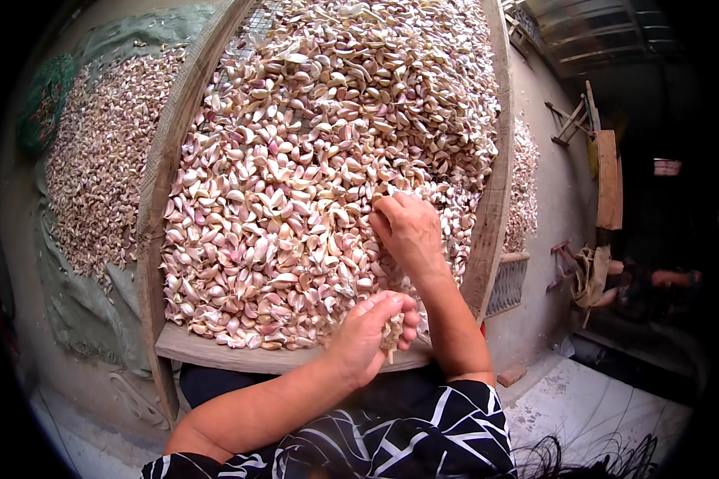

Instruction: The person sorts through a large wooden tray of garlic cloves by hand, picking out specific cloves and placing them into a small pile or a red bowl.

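Garlic cloves [272, 231], white to pinkish purple, are spread thickly over a wood-framed mesh tray in front of me. Just above the tray's near edge, my left hand [367, 331] is closed around a clump of dry brown garlic scraps [391, 334], with a pale stub poking out below. My right hand [409, 231] reaches farther in, right of the middle, its fingers curled down and pinched together at the cloves' surface. Whatever is between those fingertips is hidden.
The tray's wooden frame [248, 359] rises around the cloves. More cloves lie on a green-grey sheet [104, 311] on the floor at left, beside a green net bag [46, 104]. At right are further cloves [522, 191], a brick [511, 374] and a wooden stool-like object [609, 180].
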### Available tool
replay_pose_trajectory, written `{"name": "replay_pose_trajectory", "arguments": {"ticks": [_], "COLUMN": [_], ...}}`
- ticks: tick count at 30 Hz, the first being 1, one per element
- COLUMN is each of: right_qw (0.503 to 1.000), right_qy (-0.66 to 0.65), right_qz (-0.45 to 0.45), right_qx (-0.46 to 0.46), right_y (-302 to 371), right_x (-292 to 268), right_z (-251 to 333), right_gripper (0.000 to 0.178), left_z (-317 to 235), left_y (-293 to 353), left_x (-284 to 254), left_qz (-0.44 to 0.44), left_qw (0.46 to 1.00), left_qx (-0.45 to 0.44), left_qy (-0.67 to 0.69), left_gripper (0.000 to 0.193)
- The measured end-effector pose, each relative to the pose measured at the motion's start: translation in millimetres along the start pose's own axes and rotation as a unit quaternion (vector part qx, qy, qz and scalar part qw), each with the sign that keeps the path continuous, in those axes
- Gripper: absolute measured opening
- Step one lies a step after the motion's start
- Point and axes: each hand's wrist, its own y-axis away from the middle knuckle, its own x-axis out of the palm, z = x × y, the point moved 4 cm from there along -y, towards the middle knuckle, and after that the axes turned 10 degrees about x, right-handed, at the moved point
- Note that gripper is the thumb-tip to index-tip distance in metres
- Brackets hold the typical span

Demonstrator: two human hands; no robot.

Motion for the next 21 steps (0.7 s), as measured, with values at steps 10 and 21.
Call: {"name": "replay_pose_trajectory", "arguments": {"ticks": [10, 21], "right_qw": [0.890, 0.830], "right_qy": [-0.374, -0.459], "right_qz": [-0.029, -0.058], "right_qx": [0.259, 0.310], "right_y": [50, 81], "right_x": [-31, -42], "right_z": [-56, -43], "right_gripper": [0.009, 0.007], "left_z": [1, 3], "left_y": [3, 2], "left_x": [0, 2], "left_qz": [-0.007, -0.005], "left_qw": [1.000, 1.000], "left_qx": [-0.001, -0.006], "left_qy": [-0.011, -0.016], "left_gripper": [0.016, 0.017]}}
